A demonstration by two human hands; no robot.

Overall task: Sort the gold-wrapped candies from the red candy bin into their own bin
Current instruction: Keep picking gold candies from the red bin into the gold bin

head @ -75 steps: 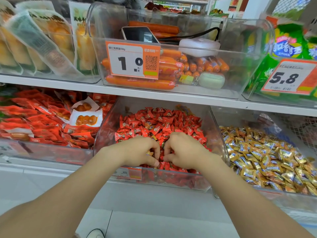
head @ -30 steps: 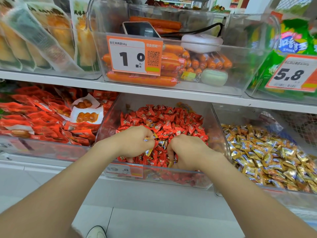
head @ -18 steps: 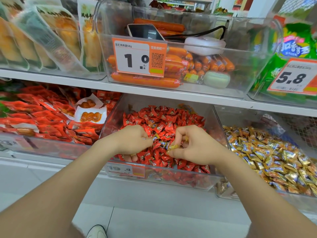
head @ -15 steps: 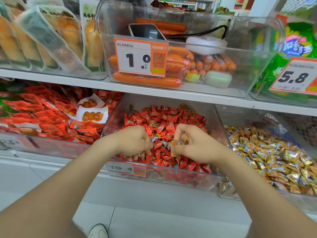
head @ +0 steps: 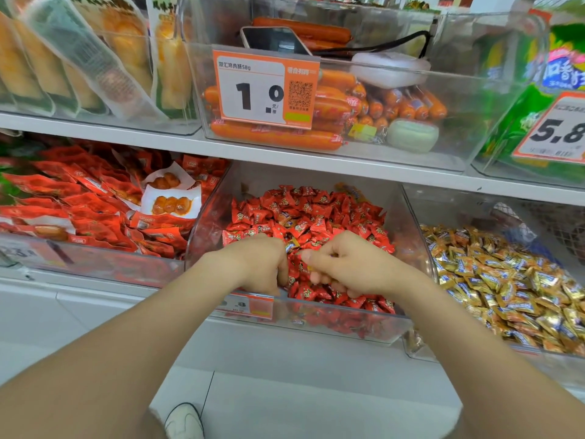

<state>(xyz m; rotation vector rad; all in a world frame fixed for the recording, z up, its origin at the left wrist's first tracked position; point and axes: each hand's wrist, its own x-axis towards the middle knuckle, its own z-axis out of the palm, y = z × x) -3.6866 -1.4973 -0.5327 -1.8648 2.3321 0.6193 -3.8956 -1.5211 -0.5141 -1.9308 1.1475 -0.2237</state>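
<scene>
1. Left hand (head: 258, 267), near front of red bin (head: 205, 229): fingers curled down into red candies (head: 304, 213); what it holds, cannot tell.
2. Right hand (head: 351, 267) just beside it: fist curled, thumb on forefinger; contents hidden, cannot tell.
3. One gold candy (head: 291, 245) lies between the hands, on the red pile.
4. Right: gold bin (head: 459, 204), heaped.

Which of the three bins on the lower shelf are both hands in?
The middle bin, filled with red candies; the left bin holds red snack packs, the right bin gold-wrapped candies.
</scene>
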